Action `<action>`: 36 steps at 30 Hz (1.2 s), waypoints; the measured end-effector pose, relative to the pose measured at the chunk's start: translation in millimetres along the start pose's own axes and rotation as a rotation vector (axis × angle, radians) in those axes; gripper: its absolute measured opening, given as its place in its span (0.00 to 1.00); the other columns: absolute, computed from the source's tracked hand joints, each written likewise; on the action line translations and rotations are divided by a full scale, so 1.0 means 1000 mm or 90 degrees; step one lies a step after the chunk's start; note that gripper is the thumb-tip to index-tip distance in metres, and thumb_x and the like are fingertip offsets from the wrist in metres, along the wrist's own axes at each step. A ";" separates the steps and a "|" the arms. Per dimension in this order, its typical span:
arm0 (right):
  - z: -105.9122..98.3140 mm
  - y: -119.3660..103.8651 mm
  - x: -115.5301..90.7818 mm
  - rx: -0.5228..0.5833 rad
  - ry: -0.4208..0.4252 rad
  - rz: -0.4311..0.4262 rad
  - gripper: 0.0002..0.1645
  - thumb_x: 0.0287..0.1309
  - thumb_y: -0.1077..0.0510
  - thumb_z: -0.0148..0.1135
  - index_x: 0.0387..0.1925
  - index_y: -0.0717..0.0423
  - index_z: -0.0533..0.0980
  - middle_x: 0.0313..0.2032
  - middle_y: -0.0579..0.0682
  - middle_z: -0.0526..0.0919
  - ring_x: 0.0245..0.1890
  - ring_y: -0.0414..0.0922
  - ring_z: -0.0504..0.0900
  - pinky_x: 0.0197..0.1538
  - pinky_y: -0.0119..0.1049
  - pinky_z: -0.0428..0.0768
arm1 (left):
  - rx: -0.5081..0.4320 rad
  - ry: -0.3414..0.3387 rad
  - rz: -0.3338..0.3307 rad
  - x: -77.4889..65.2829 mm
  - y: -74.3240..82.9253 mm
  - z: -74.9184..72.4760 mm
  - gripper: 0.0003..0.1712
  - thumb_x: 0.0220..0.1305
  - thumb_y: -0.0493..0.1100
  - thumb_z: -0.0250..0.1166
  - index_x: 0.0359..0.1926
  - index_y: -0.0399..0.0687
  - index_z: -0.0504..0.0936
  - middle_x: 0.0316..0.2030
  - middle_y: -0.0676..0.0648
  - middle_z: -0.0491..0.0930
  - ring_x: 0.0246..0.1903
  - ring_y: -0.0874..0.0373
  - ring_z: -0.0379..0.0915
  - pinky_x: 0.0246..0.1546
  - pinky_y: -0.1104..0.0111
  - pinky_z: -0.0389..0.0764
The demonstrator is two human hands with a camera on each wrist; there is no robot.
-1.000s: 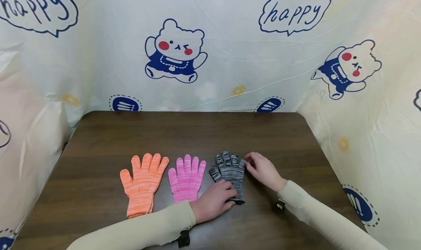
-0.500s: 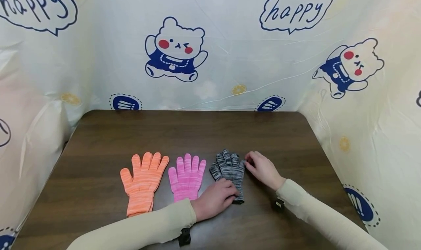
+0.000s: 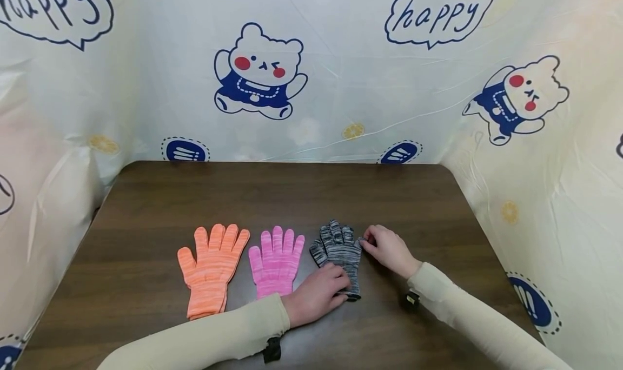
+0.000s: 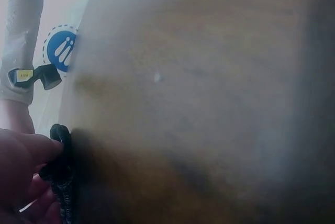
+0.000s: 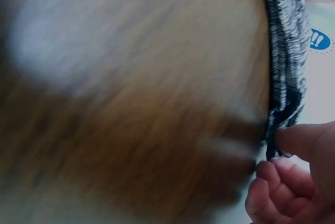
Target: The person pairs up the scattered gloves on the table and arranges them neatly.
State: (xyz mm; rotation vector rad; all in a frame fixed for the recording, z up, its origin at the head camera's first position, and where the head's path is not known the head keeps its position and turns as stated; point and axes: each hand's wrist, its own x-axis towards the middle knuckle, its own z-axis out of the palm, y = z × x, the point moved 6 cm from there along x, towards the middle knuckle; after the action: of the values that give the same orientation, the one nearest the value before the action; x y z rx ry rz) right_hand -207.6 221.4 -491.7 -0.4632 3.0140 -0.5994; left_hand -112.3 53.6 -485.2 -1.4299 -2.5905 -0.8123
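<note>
A grey-and-black knitted glove [image 3: 343, 253] lies on the table, its fingers toward the far side. My left hand [image 3: 318, 297] lies over its lower part in the head view. In the left wrist view the left thumb [image 4: 39, 148] and fingers pinch the glove's dark cuff [image 4: 63, 135]. My right hand [image 3: 389, 251] is at the glove's right edge. The right wrist view shows the right thumb [image 5: 303, 140] and forefinger pinching the tip of one glove finger. To the left lie a pink glove [image 3: 276, 267] and an orange glove [image 3: 214, 272], both flat.
The dark brown wooden table [image 3: 272, 191] has rounded far corners. A pale printed sheet [image 3: 340, 78] with cartoon bears hangs behind and on both sides. The left sleeve [image 3: 204, 332] crosses just in front of the orange and pink gloves and covers the pink one's cuff.
The head view has tilted down very slightly. Both hands keep nearly the same places on the grey glove, and the pink and orange gloves lie as before.
</note>
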 end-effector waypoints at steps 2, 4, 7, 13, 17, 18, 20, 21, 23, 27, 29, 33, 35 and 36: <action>-0.001 -0.002 0.000 -0.007 0.011 -0.016 0.08 0.55 0.54 0.65 0.32 0.49 0.74 0.27 0.42 0.73 0.23 0.38 0.71 0.28 0.35 0.72 | 0.004 0.006 0.003 -0.001 0.000 0.000 0.04 0.60 0.45 0.64 0.37 0.55 0.81 0.38 0.57 0.74 0.41 0.63 0.67 0.44 0.71 0.71; -0.004 -0.004 0.000 -0.001 0.027 -0.026 0.08 0.56 0.56 0.65 0.33 0.50 0.73 0.27 0.43 0.74 0.23 0.38 0.72 0.28 0.36 0.73 | 0.005 0.011 0.006 -0.001 0.000 0.000 0.03 0.61 0.45 0.63 0.37 0.55 0.81 0.38 0.57 0.74 0.41 0.63 0.67 0.44 0.72 0.71; -0.008 -0.006 0.001 0.014 0.041 -0.037 0.09 0.56 0.58 0.64 0.35 0.50 0.71 0.28 0.43 0.75 0.24 0.39 0.73 0.29 0.37 0.74 | 0.005 0.014 0.011 -0.002 0.001 0.000 0.02 0.62 0.44 0.62 0.36 0.55 0.81 0.38 0.57 0.74 0.41 0.63 0.67 0.45 0.72 0.71; -0.005 -0.001 0.005 0.028 0.031 -0.030 0.10 0.54 0.61 0.65 0.37 0.52 0.72 0.30 0.45 0.77 0.28 0.40 0.74 0.34 0.38 0.75 | -0.014 0.016 0.016 -0.001 0.000 0.000 0.03 0.63 0.46 0.61 0.33 0.57 0.82 0.37 0.58 0.74 0.40 0.64 0.67 0.43 0.74 0.70; -0.001 0.002 0.007 0.031 0.015 -0.011 0.11 0.54 0.61 0.65 0.40 0.53 0.75 0.32 0.47 0.79 0.30 0.41 0.76 0.36 0.40 0.76 | -0.046 0.010 -0.006 0.002 -0.002 -0.004 0.05 0.65 0.45 0.59 0.37 0.56 0.82 0.37 0.58 0.75 0.40 0.65 0.68 0.42 0.75 0.71; -0.001 0.001 0.007 0.031 0.012 -0.009 0.12 0.54 0.61 0.64 0.41 0.53 0.75 0.33 0.47 0.79 0.31 0.41 0.76 0.36 0.40 0.76 | -0.053 0.012 -0.013 0.004 -0.002 -0.005 0.05 0.65 0.44 0.59 0.38 0.55 0.82 0.38 0.58 0.75 0.41 0.65 0.68 0.43 0.75 0.71; 0.000 0.001 0.007 0.029 0.009 -0.008 0.12 0.54 0.60 0.64 0.42 0.53 0.75 0.34 0.47 0.78 0.31 0.41 0.76 0.36 0.40 0.76 | -0.058 0.022 -0.019 0.007 -0.002 -0.008 0.07 0.65 0.43 0.59 0.42 0.54 0.81 0.40 0.57 0.75 0.43 0.64 0.69 0.45 0.74 0.72; 0.001 0.001 0.007 0.026 0.008 -0.010 0.12 0.55 0.60 0.64 0.42 0.52 0.75 0.34 0.46 0.78 0.31 0.41 0.75 0.36 0.40 0.76 | -0.054 0.026 -0.018 0.008 -0.002 -0.009 0.08 0.65 0.42 0.59 0.43 0.53 0.81 0.41 0.56 0.75 0.45 0.64 0.69 0.46 0.73 0.72; 0.001 0.000 0.007 0.028 0.009 -0.017 0.12 0.54 0.60 0.64 0.42 0.52 0.75 0.34 0.46 0.78 0.31 0.41 0.75 0.36 0.40 0.76 | -0.032 0.027 -0.011 0.011 0.000 -0.010 0.10 0.65 0.41 0.59 0.45 0.52 0.81 0.43 0.55 0.76 0.47 0.62 0.69 0.49 0.71 0.72; 0.001 -0.001 0.007 0.031 0.008 -0.034 0.12 0.55 0.60 0.64 0.42 0.52 0.76 0.34 0.46 0.78 0.31 0.41 0.75 0.35 0.39 0.75 | 0.018 0.004 0.016 0.012 0.002 -0.004 0.12 0.63 0.41 0.60 0.47 0.52 0.82 0.46 0.52 0.77 0.50 0.58 0.69 0.52 0.68 0.71; 0.000 -0.001 0.008 0.027 0.007 -0.035 0.11 0.55 0.59 0.64 0.41 0.52 0.76 0.34 0.46 0.78 0.31 0.41 0.75 0.35 0.39 0.75 | 0.010 -0.008 0.016 0.012 0.000 -0.001 0.13 0.62 0.41 0.60 0.48 0.51 0.82 0.47 0.51 0.77 0.51 0.57 0.68 0.53 0.68 0.70; -0.005 0.002 0.013 0.034 0.006 -0.025 0.10 0.56 0.57 0.63 0.41 0.52 0.75 0.33 0.45 0.77 0.30 0.40 0.75 0.35 0.38 0.75 | -0.054 -0.030 -0.015 0.011 -0.007 0.003 0.13 0.63 0.42 0.61 0.49 0.51 0.81 0.48 0.52 0.76 0.52 0.58 0.68 0.53 0.68 0.70; -0.009 0.002 0.018 0.055 0.007 -0.027 0.10 0.58 0.56 0.62 0.41 0.53 0.75 0.32 0.46 0.77 0.30 0.40 0.74 0.35 0.37 0.75 | -0.082 -0.045 -0.037 0.011 -0.011 0.004 0.14 0.63 0.43 0.61 0.49 0.51 0.81 0.49 0.53 0.76 0.52 0.59 0.67 0.53 0.68 0.70; -0.010 0.001 0.021 0.067 0.006 -0.031 0.10 0.58 0.56 0.61 0.42 0.53 0.75 0.32 0.46 0.77 0.30 0.41 0.73 0.35 0.37 0.74 | -0.088 -0.051 -0.043 0.011 -0.012 0.005 0.13 0.64 0.44 0.61 0.49 0.51 0.81 0.49 0.54 0.75 0.52 0.60 0.67 0.53 0.68 0.70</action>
State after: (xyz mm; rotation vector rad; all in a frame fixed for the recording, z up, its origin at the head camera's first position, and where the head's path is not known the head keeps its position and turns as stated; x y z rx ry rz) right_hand -228.5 220.2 -482.4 -0.5307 2.9690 -0.7616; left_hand -126.7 59.2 -490.9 -1.4438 -2.7037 -0.9816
